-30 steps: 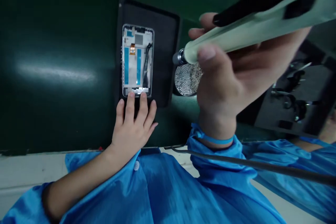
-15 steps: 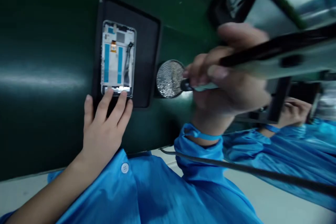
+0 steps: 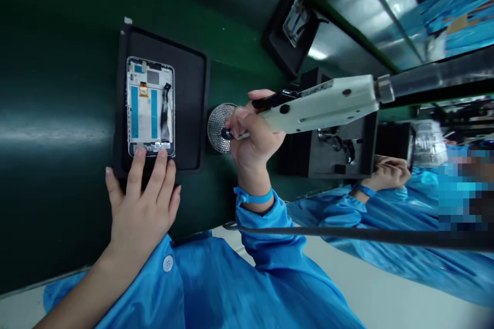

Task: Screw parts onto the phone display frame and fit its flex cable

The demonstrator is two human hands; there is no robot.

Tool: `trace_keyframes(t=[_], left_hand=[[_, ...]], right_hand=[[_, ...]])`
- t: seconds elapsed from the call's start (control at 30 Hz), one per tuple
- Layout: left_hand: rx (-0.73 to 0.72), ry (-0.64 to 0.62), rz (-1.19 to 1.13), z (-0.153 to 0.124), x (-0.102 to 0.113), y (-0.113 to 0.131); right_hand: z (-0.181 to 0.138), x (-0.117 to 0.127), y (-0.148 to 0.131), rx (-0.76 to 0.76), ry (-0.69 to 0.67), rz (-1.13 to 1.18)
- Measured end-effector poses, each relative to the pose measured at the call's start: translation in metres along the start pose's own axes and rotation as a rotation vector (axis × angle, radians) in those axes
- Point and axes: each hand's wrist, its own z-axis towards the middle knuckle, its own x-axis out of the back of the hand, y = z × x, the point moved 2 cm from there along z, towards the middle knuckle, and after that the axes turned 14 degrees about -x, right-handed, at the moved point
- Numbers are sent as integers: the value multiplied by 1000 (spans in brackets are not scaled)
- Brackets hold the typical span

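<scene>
An opened phone frame [image 3: 150, 107] with blue strips and a black flex cable lies in a black tray [image 3: 193, 113] on the green belt. My left hand [image 3: 141, 200] rests flat at the tray's near edge, fingers stretched out, two fingertips touching the phone's bottom end. My right hand [image 3: 252, 139] is wrapped round a pale electric screwdriver [image 3: 320, 105]. Its tip sits over a round silvery dish of screws [image 3: 216, 126] just right of the tray.
The green conveyor [image 3: 57, 113] stretches left. Another black tray with a phone part [image 3: 295, 23] lies further up the belt. A black fixture [image 3: 339, 157] stands to the right, where another person's hand [image 3: 386, 172] and blue sleeve work. A dark cable [image 3: 347, 234] crosses my sleeves.
The view has swung so tray and dish sit further left. My right hand has brought the screwdriver down, with its tip now at the screw dish. My left hand stays on the phone's end.
</scene>
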Motion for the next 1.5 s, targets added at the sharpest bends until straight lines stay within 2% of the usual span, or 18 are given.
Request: trace_keyframes(t=[0.17, 0.3, 0.5, 0.67, 1.0, 1.1, 1.2, 1.3, 1.4, 1.5], left_hand=[[-1, -1, 14, 0, -1, 0], [-11, -8, 85, -1, -1, 0], [-31, -22, 111, 0, 0, 0], [-34, 1, 107, 2, -1, 1], [-34, 24, 112, 3, -6, 2], [-38, 33, 125, 4, -9, 4], [-40, 24, 112, 5, -10, 5], [-16, 15, 75, 5, -12, 5], [6, 35, 55, 5, -14, 6], [5, 45, 55, 5, -15, 7]], right_hand=[[0, 3, 8, -14, 21, -91], [0, 2, 8, 56, -32, -9], [-2, 2, 10, 73, -94, 46], [-4, 3, 10, 12, -56, -4], [-3, 4, 14, -54, -49, 94], [-2, 4, -3, -7, -9, 84], [-8, -11, -37, 128, 1, 84], [-25, -45, -59, 133, -105, 101], [-44, -81, -51, 6, -234, 139], [-57, -100, -29, -99, -305, 96]])
